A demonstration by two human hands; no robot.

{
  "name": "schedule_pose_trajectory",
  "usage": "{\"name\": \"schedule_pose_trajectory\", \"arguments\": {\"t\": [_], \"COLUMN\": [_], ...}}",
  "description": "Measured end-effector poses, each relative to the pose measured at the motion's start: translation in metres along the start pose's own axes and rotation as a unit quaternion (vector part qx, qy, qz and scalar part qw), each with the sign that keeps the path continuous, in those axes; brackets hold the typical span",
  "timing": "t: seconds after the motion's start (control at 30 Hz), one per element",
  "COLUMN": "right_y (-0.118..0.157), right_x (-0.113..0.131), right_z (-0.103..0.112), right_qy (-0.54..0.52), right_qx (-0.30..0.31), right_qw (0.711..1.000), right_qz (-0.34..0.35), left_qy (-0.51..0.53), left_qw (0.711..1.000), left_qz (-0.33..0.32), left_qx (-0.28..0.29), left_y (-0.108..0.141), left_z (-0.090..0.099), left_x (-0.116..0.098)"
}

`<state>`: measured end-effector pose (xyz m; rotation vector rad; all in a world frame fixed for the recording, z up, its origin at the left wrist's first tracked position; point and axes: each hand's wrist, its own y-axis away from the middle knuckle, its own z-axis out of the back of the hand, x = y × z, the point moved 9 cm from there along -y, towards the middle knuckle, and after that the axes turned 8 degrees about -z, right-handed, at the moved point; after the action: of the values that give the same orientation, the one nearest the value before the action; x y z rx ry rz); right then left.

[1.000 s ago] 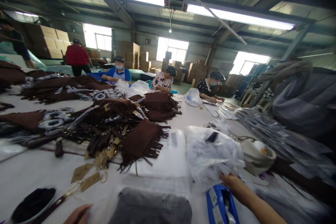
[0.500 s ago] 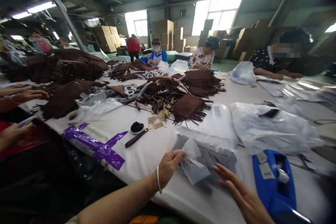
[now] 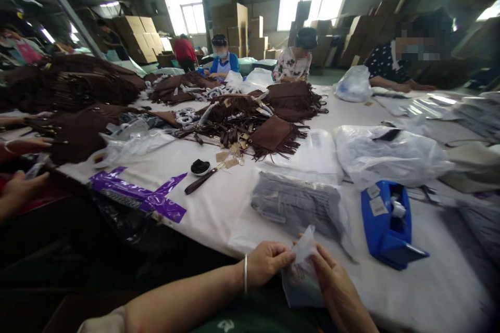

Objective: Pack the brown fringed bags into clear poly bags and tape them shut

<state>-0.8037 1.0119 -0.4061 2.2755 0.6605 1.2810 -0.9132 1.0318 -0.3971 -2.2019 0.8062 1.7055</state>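
A small translucent plastic bag [image 3: 302,276] is held up near the table's front edge, between my two hands. My left hand [image 3: 269,263], with a white bangle at the wrist, pinches the bag's upper left side between thumb and fingers. On the other side my right hand [image 3: 332,281] grips the bag's upper right edge, its fingers pressed together. Just beyond them lies a grey folded item in clear plastic [image 3: 297,200], flat on the white table. To the right of it stands a blue tape dispenser [image 3: 386,223].
Brown fringed bags [image 3: 273,132] and a large brown heap [image 3: 78,86] cover the table's left and middle. A dark wrist strap [image 3: 200,182] lies by a small dish [image 3: 200,167]. Purple tape [image 3: 138,195] marks the front edge. Co-workers sit opposite; another person's hands [image 3: 23,190] are at left.
My right hand has come in and closed on the small plastic bag. Both hands have drawn it down toward me, off the grey packed item. The view has tilted downward.
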Motion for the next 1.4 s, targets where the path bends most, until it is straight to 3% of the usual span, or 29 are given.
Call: {"name": "schedule_pose_trajectory", "arguments": {"t": [0.1, 0.27, 0.43, 0.5, 0.6, 0.67, 0.73, 0.9, 1.03, 1.1, 1.2, 1.27, 1.33, 1.4], "right_y": [0.004, 0.002, -0.004, 0.001, 0.010, 0.009, 0.003, -0.011, -0.013, -0.011, -0.009, -0.008, -0.010, -0.016], "right_x": [0.004, 0.008, 0.002, 0.014, 0.034, 0.039, 0.037, 0.015, 0.004, 0.001, 0.000, 0.008, 0.020, 0.033], "right_z": [0.000, 0.014, 0.042, 0.051, 0.059, 0.058, 0.051, 0.027, 0.017, 0.018, 0.011, -0.011, -0.040, -0.059], "right_qy": [-0.008, -0.007, -0.055, -0.040, 0.030, 0.114, 0.206, 0.358, 0.400, 0.411, 0.443, 0.481, 0.545, 0.600], "right_qx": [0.003, -0.081, -0.167, -0.197, -0.249, -0.261, -0.241, -0.169, -0.147, -0.144, -0.124, -0.081, -0.045, -0.057], "right_qw": [1.000, 0.996, 0.981, 0.971, 0.955, 0.950, 0.944, 0.915, 0.898, 0.894, 0.878, 0.848, 0.785, 0.720], "right_qz": [0.002, 0.031, 0.082, 0.132, 0.159, 0.124, 0.087, 0.079, 0.107, 0.107, 0.132, 0.207, 0.291, 0.343], "left_qy": [-0.059, -0.148, -0.323, -0.395, -0.536, -0.619, -0.659, -0.627, -0.659, -0.640, -0.557, -0.509, -0.488, -0.484], "left_qw": [0.998, 0.988, 0.940, 0.904, 0.804, 0.737, 0.705, 0.733, 0.709, 0.730, 0.782, 0.794, 0.785, 0.767], "left_qz": [0.010, 0.016, -0.039, -0.114, -0.227, -0.243, -0.237, -0.251, -0.221, -0.225, -0.280, -0.330, -0.375, -0.414], "left_qx": [0.022, 0.040, 0.099, 0.116, 0.122, 0.121, 0.112, 0.083, 0.119, 0.085, 0.003, -0.039, -0.064, -0.082], "left_y": [0.001, 0.006, 0.006, 0.001, -0.009, -0.017, -0.023, -0.021, -0.019, -0.020, -0.018, -0.013, -0.006, 0.000], "left_z": [-0.004, -0.005, -0.009, -0.008, 0.002, 0.014, 0.028, 0.038, 0.034, 0.038, 0.043, 0.042, 0.037, 0.030], "left_x": [0.003, 0.005, -0.003, -0.016, -0.036, -0.037, -0.036, -0.038, -0.020, -0.023, -0.047, -0.068, -0.087, -0.103]}}
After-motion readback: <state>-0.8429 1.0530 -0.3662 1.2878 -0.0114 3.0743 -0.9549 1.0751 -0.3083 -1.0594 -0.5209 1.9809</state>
